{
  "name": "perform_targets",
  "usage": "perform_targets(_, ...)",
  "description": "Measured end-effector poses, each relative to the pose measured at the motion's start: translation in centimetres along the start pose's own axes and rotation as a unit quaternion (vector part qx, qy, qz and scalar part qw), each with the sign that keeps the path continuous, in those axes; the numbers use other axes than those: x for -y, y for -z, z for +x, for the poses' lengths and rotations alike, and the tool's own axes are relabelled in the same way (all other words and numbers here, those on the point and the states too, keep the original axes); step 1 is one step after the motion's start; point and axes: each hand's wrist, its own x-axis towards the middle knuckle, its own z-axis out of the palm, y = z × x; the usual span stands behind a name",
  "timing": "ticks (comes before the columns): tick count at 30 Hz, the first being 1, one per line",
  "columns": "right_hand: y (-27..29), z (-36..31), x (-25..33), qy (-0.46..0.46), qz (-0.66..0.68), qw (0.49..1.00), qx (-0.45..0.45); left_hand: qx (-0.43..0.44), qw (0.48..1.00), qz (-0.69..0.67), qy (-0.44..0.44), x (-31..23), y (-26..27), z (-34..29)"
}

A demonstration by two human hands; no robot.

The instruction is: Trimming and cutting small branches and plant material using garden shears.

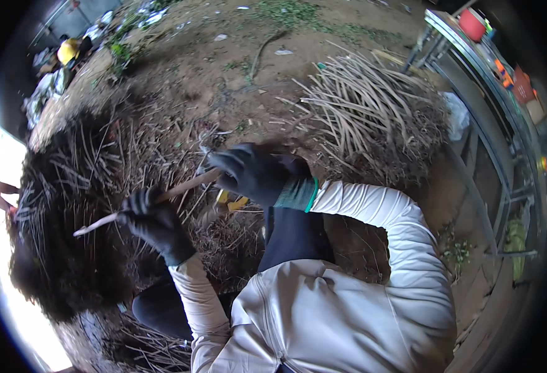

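A long, thin woody stick point(189, 185) slants across in front of me, its pale cut end at the lower left. My left hand point(155, 222), in a dark glove, is closed around it partway along. Higher up and to the right, my right hand point(253, 174) wears a similar glove with a green cuff edge and is closed on the stick's other end. That hand hides whatever part of the stick lies behind it. Beneath both hands are loose twigs and tangled dry roots point(227, 242) on the soil.
A pile of bare sticks with fine roots point(373, 112) lies to the right. At the left rises a dark heap of rooted stems point(62, 217). A metal-framed table point(466, 46) bearing a red container point(472, 25) stands far right. A yellow round object point(68, 51) sits far left.
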Motion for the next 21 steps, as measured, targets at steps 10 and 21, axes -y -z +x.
perform_targets(10,18.4,-19.7,-32.6,-0.329,-0.278,0.900,0.068,-0.031,0.900,0.190,0.390,7.1,9.3,-1.9)
perform_targets(21,-2.1,-18.5,-31.2,-0.410,0.119,0.895,0.130,-0.331,0.597,0.574,0.452,-13.9,34.3,-15.6)
